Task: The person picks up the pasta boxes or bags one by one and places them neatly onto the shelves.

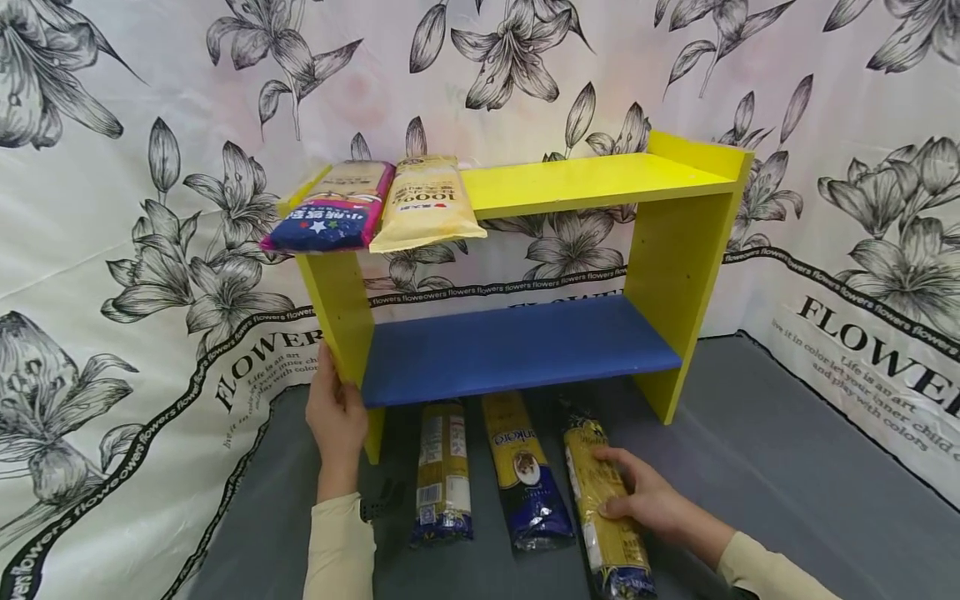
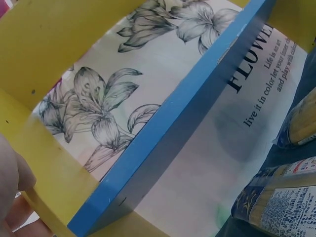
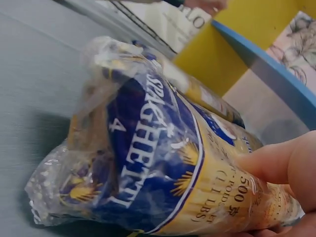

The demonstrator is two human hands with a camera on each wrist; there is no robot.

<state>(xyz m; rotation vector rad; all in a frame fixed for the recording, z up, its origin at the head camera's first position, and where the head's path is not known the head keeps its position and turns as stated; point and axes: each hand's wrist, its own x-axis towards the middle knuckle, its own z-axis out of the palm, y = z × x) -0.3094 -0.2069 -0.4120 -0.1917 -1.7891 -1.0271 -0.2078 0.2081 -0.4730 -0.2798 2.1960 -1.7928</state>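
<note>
My right hand (image 1: 645,500) grips a spaghetti pack (image 1: 611,521) near the front right of the shelf, thumb and fingers on opposite sides. Its blue end with the word SPAGHETTI faces the right wrist view. My left hand (image 1: 337,425) holds the front edge of the yellow side panel (image 1: 337,317) of the shelf unit, its thumb (image 2: 17,168) at the panel's edge. Two more pasta packs, one with a barcode (image 1: 444,475) and one blue and gold (image 1: 525,475), lie beneath the blue shelf board (image 1: 517,346), their far ends hidden by it.
On the yellow top board (image 1: 585,183) lie a purple and blue bag (image 1: 333,204) and a pale yellow bag (image 1: 427,204), both at the left. A flower-printed cloth (image 1: 150,250) hangs behind the shelf. The surface below is grey (image 1: 780,450).
</note>
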